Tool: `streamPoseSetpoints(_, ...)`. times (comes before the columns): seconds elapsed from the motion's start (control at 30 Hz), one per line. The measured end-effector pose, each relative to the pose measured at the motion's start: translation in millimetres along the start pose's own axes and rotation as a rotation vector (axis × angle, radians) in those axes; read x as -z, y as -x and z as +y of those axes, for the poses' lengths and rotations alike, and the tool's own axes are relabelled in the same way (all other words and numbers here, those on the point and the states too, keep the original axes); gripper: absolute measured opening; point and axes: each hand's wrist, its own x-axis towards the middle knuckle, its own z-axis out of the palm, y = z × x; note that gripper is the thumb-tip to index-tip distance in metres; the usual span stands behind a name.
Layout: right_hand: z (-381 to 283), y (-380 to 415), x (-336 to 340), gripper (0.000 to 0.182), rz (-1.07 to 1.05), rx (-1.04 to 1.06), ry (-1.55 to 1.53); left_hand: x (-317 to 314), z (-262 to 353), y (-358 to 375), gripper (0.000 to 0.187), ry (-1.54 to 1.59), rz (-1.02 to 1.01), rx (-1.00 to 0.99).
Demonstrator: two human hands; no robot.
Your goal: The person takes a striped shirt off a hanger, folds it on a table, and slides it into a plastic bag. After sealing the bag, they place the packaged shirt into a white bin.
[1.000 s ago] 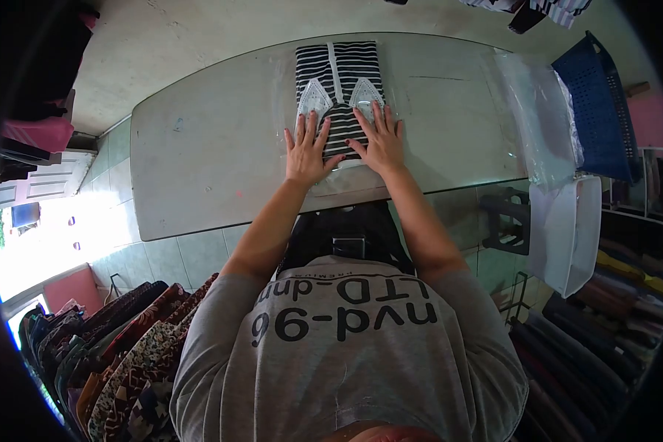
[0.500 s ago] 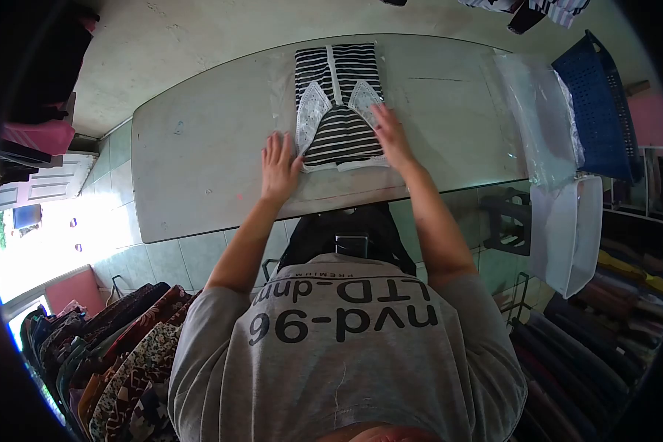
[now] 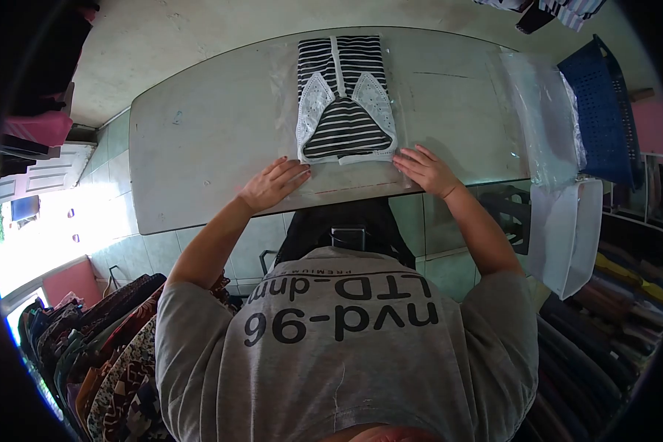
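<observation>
A folded black-and-white striped garment (image 3: 346, 121) with a white lace collar lies flat on the grey table (image 3: 199, 132), on top of a clear plastic sheet or bag. My left hand (image 3: 274, 184) rests at the lower left corner of the garment, fingers stretched out. At the lower right corner, the fingertips of my right hand (image 3: 429, 171) touch or nearly touch the garment's edge, fingers spread. Neither hand grasps anything.
Clear plastic bags (image 3: 541, 118) lie over the table's right end. Beyond them stand a blue basket (image 3: 600, 110) and a white bin (image 3: 567, 236). Clothes (image 3: 118, 346) hang at the lower left. A dark stool (image 3: 504, 214) is under the table's right side.
Both hands have moved down toward the near edge of the garment. My right hand has left the collar and now sits at the lower right corner.
</observation>
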Motion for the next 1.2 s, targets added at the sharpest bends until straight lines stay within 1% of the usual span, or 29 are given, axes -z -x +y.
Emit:
streamPoseSetpoints(0.03, 2.7, -0.1, -2.2, 0.032, -0.040, 0.065, -0.047, -6.6, -1.5, 1.4, 0.046, -0.001, -0.002, 0.000)
streamPoseSetpoints(0.1, 4.8, 0.9, -6.6, 0.031, -0.026, 0.035, -0.128, -19.7, -5.3, 5.6, 0.043, 0.136, -0.029, 0.019)
streamPoseSetpoints(0.17, 3.3, 0.0, -7.5, 0.029, -0.015, 0.001, -0.209, -20.0, -10.2, 6.8, 0.043, 0.143, -0.003, 0.009)
streamPoseSetpoints(0.23, -2.5, -1.7, -10.0, 0.021, 0.067, -0.221, -0.443, -20.6, -9.4, 6.4, 0.043, 0.155, 0.021, 0.001)
streamPoseSetpoints(0.3, -7.2, -3.1, -12.3, 0.019, 0.096, -0.285, -0.484, -18.6, -6.1, 4.9, 0.044, 0.284, 0.087, 0.079)
streamPoseSetpoints(0.33, -8.4, -3.2, -13.6, 0.016, 0.127, -0.345, -0.523, -18.3, -5.1, 5.6, 0.044, 0.284, 0.088, 0.081)
streamPoseSetpoints(0.37, -8.1, -1.7, -15.9, 0.016, 0.128, -0.342, -0.523, -17.9, -4.9, 6.0, 0.041, 0.281, 0.138, 0.084)
streamPoseSetpoints(0.43, -6.8, 2.2, -21.4, 0.015, 0.179, -0.478, -0.620, -19.1, -6.8, 7.4, 0.038, 0.275, 0.187, 0.085)
streamPoseSetpoints(0.47, -5.8, 2.6, -24.6, 0.015, 0.180, -0.478, -0.620, -21.9, -7.9, 9.9, 0.035, 0.293, 0.201, 0.111)
streamPoseSetpoints(0.53, -4.9, 2.3, -27.6, 0.013, 0.256, -0.642, -0.783, -19.9, -8.2, 8.7, 0.032, 0.315, 0.212, 0.137)
streamPoseSetpoints(0.57, -5.7, 1.6, -27.2, 0.013, 0.255, -0.643, -0.784, -14.5, -7.3, 4.1, 0.027, 0.418, 0.262, 0.259)
streamPoseSetpoints(0.6, -7.0, -0.4, -27.4, 0.012, 0.268, -0.725, -0.815, -11.0, -6.5, -0.3, 0.022, 0.519, 0.312, 0.382)
streamPoseSetpoints(0.63, -8.1, -4.8, -27.2, 0.014, 0.282, -0.804, -0.845, -11.4, -6.2, -3.1, 0.022, 0.518, 0.313, 0.384)
streamPoseSetpoints(0.67, -9.0, -9.7, -28.5, 0.014, 0.281, -0.800, -0.845, -12.2, -6.2, -6.2, 0.019, 0.575, 0.355, 0.485)
streamPoseSetpoints(0.7, -10.0, -15.0, -29.7, 0.015, 0.328, -0.890, -0.967, -13.3, -6.6, -9.9, 0.018, 0.631, 0.397, 0.585)
streamPoseSetpoints(0.73, -10.3, -18.1, -30.4, 0.017, 0.374, -0.981, -1.089, -15.9, -7.0, -13.9, 0.018, 0.631, 0.400, 0.585)
streamPoseSetpoints(0.77, -7.9, -20.8, -30.9, 0.017, 0.374, -0.981, -1.088, -19.0, -7.6, -18.0, 0.017, 0.707, 0.404, 0.738)
streamPoseSetpoints(0.8, -3.0, -24.5, -31.9, 0.018, 0.303, -1.040, -0.989, -21.6, -8.3, -22.1, 0.020, 0.783, 0.407, 0.892)
streamPoseSetpoints(0.83, 1.8, -27.6, -33.6, 0.019, 0.230, -1.096, -0.888, -20.0, -8.9, -29.1, 0.020, 0.784, 0.407, 0.892)
streamPoseSetpoints(0.87, 6.2, -31.1, -35.5, 0.019, 0.229, -1.097, -0.888, -17.4, -10.3, -36.9, 0.023, 0.743, 0.312, 1.042)
streamPoseSetpoints(0.9, 10.6, -34.4, -37.3, 0.019, 0.157, -1.149, -0.929, -14.9, -11.9, -42.8, 0.028, 0.699, 0.213, 1.189)
streamPoseSetpoints(0.93, 14.8, -36.1, -39.3, 0.019, 0.083, -1.199, -0.969, -13.6, -13.9, -46.1, 0.028, 0.700, 0.213, 1.189)
streamPoseSetpoints(0.97, 18.9, -36.5, -41.5, 0.019, 0.083, -1.200, -0.968, -12.4, -15.9, -48.8, 0.031, 0.728, 0.148, 1.225)
streamPoseSetpoints(1.0, 22.5, -36.3, -43.9, 0.017, 0.006, -1.215, -0.923, -11.8, -17.7, -50.6, 0.034, 0.756, 0.083, 1.259)
streamPoseSetpoints(1.03, 24.1, -39.1, -42.1, 0.015, -0.069, -1.227, -0.877, -12.5, -19.3, -51.5, 0.034, 0.756, 0.085, 1.258)
streamPoseSetpoints(1.07, 23.2, -40.5, -39.6, 0.015, -0.069, -1.223, -0.875, -14.0, -20.8, -51.8, 0.034, 0.738, 0.060, 1.255)
streamPoseSetpoints(1.13, 13.2, -43.6, -29.2, 0.017, 0.112, -1.254, -0.607, -15.0, -23.4, -51.3, 0.035, 0.720, 0.039, 1.260)
streamPoseSetpoints(1.17, 6.4, -51.4, -14.3, 0.017, 0.107, -1.245, -0.607, -15.5, -24.2, -51.5, 0.035, 0.718, 0.013, 1.263)
streamPoseSetpoints(1.2, -3.4, -62.1, 5.5, 0.021, 0.348, -1.120, -0.336, -16.8, -24.2, -51.3, 0.034, 0.717, -0.015, 1.269)
